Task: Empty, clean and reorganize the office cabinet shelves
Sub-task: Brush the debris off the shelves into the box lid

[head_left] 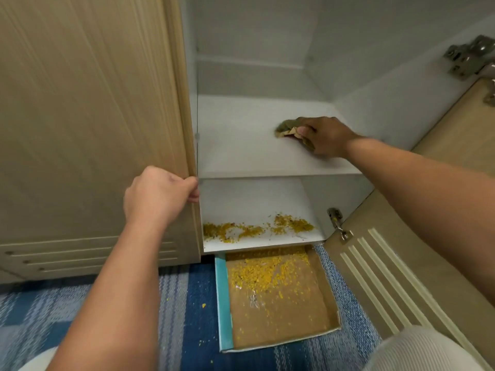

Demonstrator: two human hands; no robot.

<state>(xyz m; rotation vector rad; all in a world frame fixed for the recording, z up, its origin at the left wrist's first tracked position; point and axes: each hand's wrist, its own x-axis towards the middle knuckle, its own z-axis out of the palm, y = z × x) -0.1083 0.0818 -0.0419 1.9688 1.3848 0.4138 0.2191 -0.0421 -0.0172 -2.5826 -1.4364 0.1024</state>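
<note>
While the right hand (pixel 325 136) presses a crumpled olive-brown cloth (pixel 288 128) onto the middle shelf (pixel 241 145) of the open white cabinet, its fingers are curled over the cloth and pin it near the shelf's right side, toward the back. That shelf's white surface lies bare to the left of the cloth. Lower and to the left, the left hand (pixel 158 194) grips the front edge of the cabinet's left side panel (pixel 184 103), fingers curled round it just below the level of the middle shelf. Beneath both hands, the bottom shelf (pixel 249 199) carries scattered yellow crumbs (pixel 235 231) along its front edge. On the blue patterned carpet (pixel 182 303) directly below sits a shallow cardboard tray (pixel 278 317) with a teal rim, also sprinkled with yellow crumbs. At the right the cabinet door (pixel 401 263) stands open on its hinge (pixel 338 223).
</note>
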